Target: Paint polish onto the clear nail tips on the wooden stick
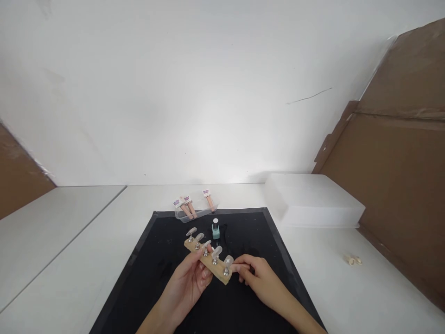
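Observation:
My left hand (189,285) is closed round the middle of a wooden nail practice stand (219,270), holding it tilted above the black mat. Along its top stand several small metal posts, each carrying a clear, pale false nail tip (217,253). At the stand's near right end is my right hand (257,276), fingers bent, with thumb and forefinger reaching the last post and its nail tip (228,261). The exact contact of those fingertips is partly hidden. A mint-green nail polish bottle (216,230) with a white-topped cap stands upright behind the stand.
Behind the black mat (167,227) sits a clear plastic tray (200,214) with pinkish sticks bearing white labels (207,192). A white box (314,199) is at the back right. Small cream-coloured pieces (352,260) lie right of the mat. Brown cardboard (399,185) walls the right side.

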A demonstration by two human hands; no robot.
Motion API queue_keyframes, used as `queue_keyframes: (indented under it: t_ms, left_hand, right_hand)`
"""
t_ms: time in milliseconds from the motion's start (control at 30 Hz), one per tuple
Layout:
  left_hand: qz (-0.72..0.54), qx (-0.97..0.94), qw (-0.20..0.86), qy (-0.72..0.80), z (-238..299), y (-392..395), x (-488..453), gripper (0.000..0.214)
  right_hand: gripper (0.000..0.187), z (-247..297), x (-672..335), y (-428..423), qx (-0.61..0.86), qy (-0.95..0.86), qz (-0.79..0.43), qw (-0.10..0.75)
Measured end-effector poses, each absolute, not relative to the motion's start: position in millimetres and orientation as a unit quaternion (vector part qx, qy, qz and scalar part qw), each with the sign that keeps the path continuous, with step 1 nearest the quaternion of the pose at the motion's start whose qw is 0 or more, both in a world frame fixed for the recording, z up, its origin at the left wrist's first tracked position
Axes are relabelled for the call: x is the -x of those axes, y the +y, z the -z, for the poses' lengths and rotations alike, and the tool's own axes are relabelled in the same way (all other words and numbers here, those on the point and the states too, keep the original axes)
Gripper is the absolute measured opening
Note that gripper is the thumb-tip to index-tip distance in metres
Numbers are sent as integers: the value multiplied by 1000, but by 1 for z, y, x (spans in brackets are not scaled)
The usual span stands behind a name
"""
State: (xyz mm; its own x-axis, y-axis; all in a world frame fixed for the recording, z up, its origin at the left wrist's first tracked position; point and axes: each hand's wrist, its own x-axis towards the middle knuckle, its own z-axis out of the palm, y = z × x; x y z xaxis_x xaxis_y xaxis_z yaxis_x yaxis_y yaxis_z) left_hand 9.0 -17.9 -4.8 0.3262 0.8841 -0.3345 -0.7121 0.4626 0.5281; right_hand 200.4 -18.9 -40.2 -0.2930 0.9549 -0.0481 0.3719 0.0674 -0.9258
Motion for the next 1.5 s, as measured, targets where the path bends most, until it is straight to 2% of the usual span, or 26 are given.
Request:
queue_keyframes:
  t_ms: [267, 533, 667, 933, 1500]
  left_hand:
    - [-483, -160, 803, 311, 11, -20, -5, 25]
    - [-413, -244, 797, 368, 15, -30, -12, 32]
    - [-384, -283, 798, 369, 22, -33, -15, 34]
    - [-323, -371, 783, 382, 24, -32, -21, 39]
    - [-309, -399, 766, 399, 29, -30, -22, 40]
  right_hand:
    - [18, 36, -207, -14, 516, -570, -535, 350]
    - [24, 21, -217, -18, 425, -470, -569, 524]
    - [22, 22, -217, -22, 392, -444, -568, 572]
    - [13, 31, -215, -24, 333, -535, -566, 531]
    - [19, 30, -217, -23, 321, -506, -621, 505]
